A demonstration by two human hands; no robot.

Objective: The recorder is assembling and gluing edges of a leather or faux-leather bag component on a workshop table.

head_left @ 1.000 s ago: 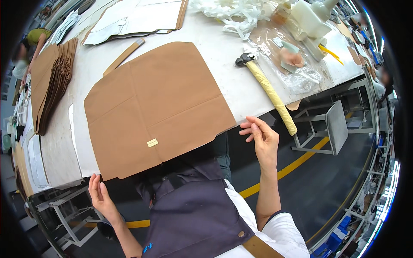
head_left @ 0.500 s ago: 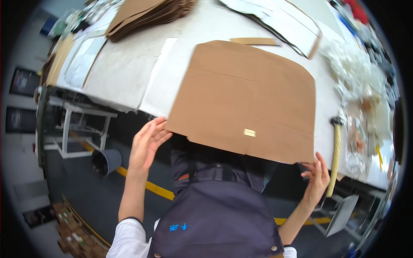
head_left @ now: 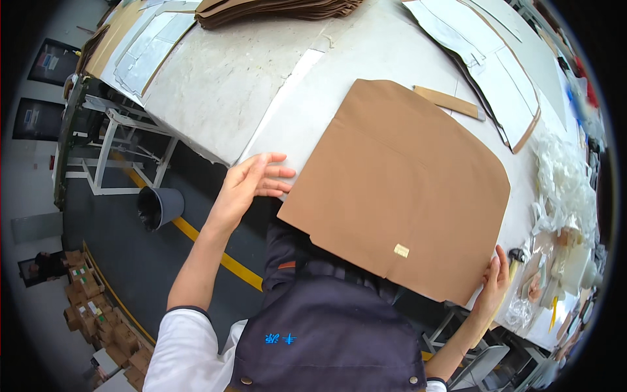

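A large flat brown panel [head_left: 398, 183], with rounded far corners and notches along its near edge, lies on the table and overhangs its front edge. A small pale yellow label [head_left: 401, 251] sits on it near that edge. Beside the panel's left edge is my left hand [head_left: 251, 183], its fingers stretched out and apart, holding nothing. My right hand [head_left: 493, 284] rests against the lower right edge with fingers extended; part of the thumb side is hard to make out. A narrow brown strip [head_left: 450, 103] lies just beyond the panel's far edge.
The pale table [head_left: 215, 85] bears a stack of brown pieces [head_left: 281, 10] at the back. White pattern sheets [head_left: 473, 55] lie far right, crumpled clear plastic [head_left: 555, 183] along the right side. A grey bin [head_left: 160, 208] stands on the floor; cardboard boxes [head_left: 111, 323] are piled at lower left.
The view has turned, so table and panel appear tilted clockwise. My left hand has come off the panel's near left corner; my right hand has slid up its right edge.
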